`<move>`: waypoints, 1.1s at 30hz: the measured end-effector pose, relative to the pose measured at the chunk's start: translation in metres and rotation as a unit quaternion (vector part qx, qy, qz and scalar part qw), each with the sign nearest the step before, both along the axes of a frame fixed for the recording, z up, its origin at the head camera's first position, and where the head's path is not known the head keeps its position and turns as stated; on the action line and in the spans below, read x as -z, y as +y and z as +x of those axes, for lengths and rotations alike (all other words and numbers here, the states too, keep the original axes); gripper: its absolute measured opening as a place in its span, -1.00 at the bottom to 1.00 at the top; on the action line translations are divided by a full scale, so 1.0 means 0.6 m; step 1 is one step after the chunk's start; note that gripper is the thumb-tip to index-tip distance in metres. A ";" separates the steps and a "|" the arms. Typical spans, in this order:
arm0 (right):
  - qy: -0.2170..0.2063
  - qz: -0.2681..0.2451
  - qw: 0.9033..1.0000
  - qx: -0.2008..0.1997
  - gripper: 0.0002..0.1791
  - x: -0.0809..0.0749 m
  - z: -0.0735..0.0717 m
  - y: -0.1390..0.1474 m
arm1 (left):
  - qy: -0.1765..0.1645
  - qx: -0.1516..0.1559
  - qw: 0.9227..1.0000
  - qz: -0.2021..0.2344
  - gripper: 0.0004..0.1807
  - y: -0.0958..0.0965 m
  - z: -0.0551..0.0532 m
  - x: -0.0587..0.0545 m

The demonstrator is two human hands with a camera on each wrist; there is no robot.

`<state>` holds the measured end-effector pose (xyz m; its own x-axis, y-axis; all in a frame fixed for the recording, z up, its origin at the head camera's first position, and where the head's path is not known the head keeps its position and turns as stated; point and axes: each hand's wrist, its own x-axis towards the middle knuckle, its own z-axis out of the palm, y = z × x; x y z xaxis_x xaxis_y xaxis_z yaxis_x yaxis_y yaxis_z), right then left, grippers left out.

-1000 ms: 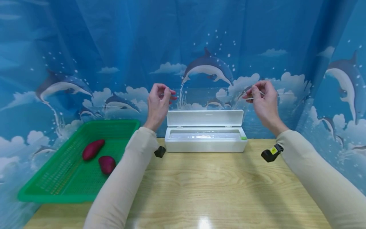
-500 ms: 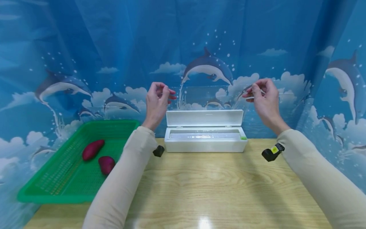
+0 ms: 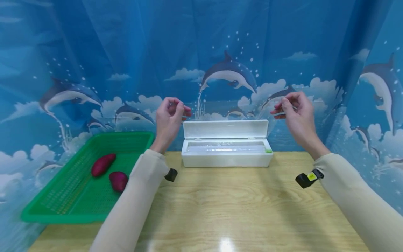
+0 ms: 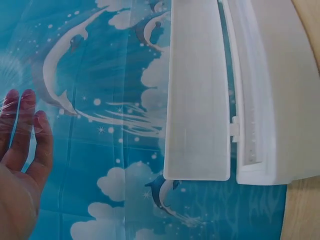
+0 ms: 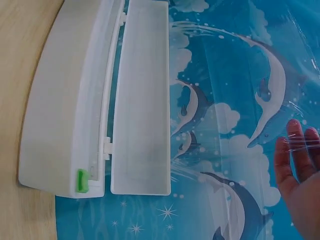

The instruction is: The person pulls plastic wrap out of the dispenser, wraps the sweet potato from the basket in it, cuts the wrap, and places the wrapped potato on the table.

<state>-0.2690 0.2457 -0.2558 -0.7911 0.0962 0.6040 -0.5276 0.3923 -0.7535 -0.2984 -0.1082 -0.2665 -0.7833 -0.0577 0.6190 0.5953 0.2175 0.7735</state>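
Note:
A sheet of clear cling film (image 3: 233,105) is stretched between my two hands, above and behind a white cling film dispenser (image 3: 226,160). At its left end my left hand (image 3: 169,120) pinches the film between thumb and fingers. My right hand (image 3: 298,115) grips the other end in the same way. In both wrist views wrinkled film crosses the fingers. The dispenser's lid (image 3: 225,130) stands open, tilted back, and a roll of film (image 3: 225,147) shows inside. A small green cutter slide (image 5: 82,180) sits at the dispenser's right end.
To the left, a green plastic basket (image 3: 78,217) holds two purple sweet potatoes, (image 3: 103,165) one longer than the other. The wooden table (image 3: 226,206) runs up to a blue dolphin-print curtain (image 3: 157,42) at the back and right.
Both hands have come slightly lower and moved a little further apart, the film staying between them. The dispenser, basket and sweet potatoes stay put.

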 end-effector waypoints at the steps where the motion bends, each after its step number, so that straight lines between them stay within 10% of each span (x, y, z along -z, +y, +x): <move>1: 0.004 0.000 1.000 -0.003 -0.80 0.003 0.007 0.000 | -0.002 0.001 1.000 0.001 -0.75 -0.001 0.006 0.002; 33: 0.012 -0.025 0.995 -0.094 -0.85 0.112 0.128 0.026 | -0.034 0.032 0.998 -0.032 -0.91 -0.011 0.129 0.114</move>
